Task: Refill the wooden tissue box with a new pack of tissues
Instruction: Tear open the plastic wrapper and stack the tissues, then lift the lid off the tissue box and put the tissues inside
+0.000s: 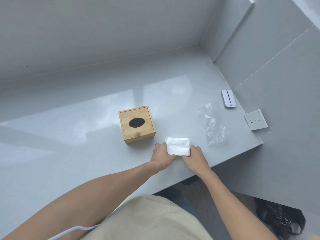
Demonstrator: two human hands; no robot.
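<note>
So the grey worktop takes up most of what I see, running into a corner with grey walls. The wooden tissue box sits on it with its lid on, dark oval slot facing up, just left of and behind my hands. An empty clear plastic bag lies off to the right, near a white wall socket and a small white gadget. My left hand and right hand have their fingers clamped on either side of the white tissue stack, right in front of the box.
</note>
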